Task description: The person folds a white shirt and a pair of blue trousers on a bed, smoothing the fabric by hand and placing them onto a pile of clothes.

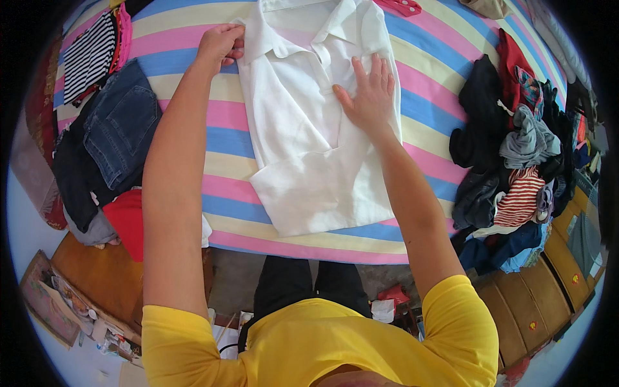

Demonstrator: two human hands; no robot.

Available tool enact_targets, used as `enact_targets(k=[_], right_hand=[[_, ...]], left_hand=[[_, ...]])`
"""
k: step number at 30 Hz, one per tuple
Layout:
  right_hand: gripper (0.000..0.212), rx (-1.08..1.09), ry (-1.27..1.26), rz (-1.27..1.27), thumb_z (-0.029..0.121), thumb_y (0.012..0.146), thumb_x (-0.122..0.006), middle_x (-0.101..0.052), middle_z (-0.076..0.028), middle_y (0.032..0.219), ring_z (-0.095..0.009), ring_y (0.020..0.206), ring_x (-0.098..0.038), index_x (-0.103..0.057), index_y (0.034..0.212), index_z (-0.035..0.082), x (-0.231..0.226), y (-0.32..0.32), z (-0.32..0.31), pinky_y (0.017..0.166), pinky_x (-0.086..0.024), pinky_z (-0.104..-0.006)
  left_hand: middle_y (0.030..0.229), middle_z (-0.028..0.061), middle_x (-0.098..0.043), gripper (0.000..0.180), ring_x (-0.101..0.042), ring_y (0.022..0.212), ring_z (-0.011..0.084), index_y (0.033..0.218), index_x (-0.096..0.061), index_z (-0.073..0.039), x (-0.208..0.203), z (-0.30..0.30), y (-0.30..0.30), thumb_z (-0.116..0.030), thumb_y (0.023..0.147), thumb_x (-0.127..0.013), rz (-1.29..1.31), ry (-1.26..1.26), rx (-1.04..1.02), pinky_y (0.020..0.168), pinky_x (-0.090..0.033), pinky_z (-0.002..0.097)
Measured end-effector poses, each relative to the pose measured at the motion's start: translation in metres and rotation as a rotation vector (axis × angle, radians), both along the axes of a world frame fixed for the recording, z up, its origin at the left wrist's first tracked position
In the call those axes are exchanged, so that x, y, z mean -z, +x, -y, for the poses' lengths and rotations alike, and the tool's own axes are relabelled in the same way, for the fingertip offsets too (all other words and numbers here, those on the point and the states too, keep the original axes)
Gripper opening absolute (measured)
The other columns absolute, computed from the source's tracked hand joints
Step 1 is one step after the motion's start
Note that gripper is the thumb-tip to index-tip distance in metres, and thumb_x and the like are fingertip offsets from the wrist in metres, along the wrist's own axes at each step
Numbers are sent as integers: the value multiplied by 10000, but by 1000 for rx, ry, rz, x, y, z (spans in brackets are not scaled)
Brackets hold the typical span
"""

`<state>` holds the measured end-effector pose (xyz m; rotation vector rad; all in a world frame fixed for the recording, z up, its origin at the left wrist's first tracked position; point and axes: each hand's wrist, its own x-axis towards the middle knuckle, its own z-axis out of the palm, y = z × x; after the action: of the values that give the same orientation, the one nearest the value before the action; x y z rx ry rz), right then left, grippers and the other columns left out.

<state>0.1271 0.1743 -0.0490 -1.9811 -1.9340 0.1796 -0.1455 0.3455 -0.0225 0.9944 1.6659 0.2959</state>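
Plainly, the left hand (222,46) is bent at the knuckles, its fingers curled in toward the palm at the left edge of the white shirt (287,113), just beside the collar; whether cloth is pinched between thumb and fingers I cannot tell. The right hand (371,90) lies palm down on the right half of that shirt, fingers spread apart and gripping nothing. The shirt is in the middle of the bed-like surface, collar away from the person, with its front lying in a deep V and its lower part turned across in a broad flap near the close edge. Under it spreads a striped cloth (225,142) in blue, pink and cream. Well to the left are a black-and-white striped garment (90,55) beside bright pink fabric, then dark jeans (122,122) over a black garment (74,174), with a red cloth (126,222) nearer the person. On the right, a loose heap holds a black piece (477,116), a red garment (512,61), a crumpled grey one (530,138) and a red-and-white striped one (517,197). Closer in come the person's yellow top (309,342) and dark trousers (284,284); at lower right stands a brown cabinet (529,303).
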Motion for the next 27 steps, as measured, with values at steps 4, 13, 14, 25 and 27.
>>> enact_targets(k=[4,13,14,25,27], right_hand=[[590,15,-70,39,515,762,-595,-324,-155,1410,-358,1333,-231,-483,1281,258,1,-1,2,1059,-186,-505],[552,25,-101,99,474,767,-597,-340,-117,1409,-328,1342,-235,-501,1268,263,6,-2,0,1076,-160,-475],[551,24,-94,108,472,766,-596,-342,-118,1408,-329,1339,-241,-504,1265,258,6,-2,0,1075,-162,-473],[536,6,-47,146,466,763,-582,-357,-115,1400,-330,1320,-272,-525,1250,249,9,-1,1,1066,-180,-464],[537,11,-50,155,465,763,-582,-360,-113,1398,-330,1320,-273,-526,1251,248,9,-1,1,1064,-184,-469]], left_hand=[[730,-13,-592,325,-522,567,70,1133,-593,-133,-3,-10,1,-213,818,-586,108,121,-95,453,-359,219],[688,-16,-524,376,-451,489,65,1129,-569,-154,-17,-32,-26,-113,755,-592,-96,53,522,419,-345,206],[680,-16,-511,355,-442,481,65,1108,-567,-147,-16,-33,-26,-120,755,-595,-138,88,564,407,-339,208],[691,108,-583,397,-493,423,200,1057,-522,-93,-34,-31,8,-236,707,-645,-307,158,819,415,-423,336],[682,112,-581,372,-494,425,207,1029,-526,-87,-36,-29,11,-240,710,-641,-297,205,820,419,-426,338]])
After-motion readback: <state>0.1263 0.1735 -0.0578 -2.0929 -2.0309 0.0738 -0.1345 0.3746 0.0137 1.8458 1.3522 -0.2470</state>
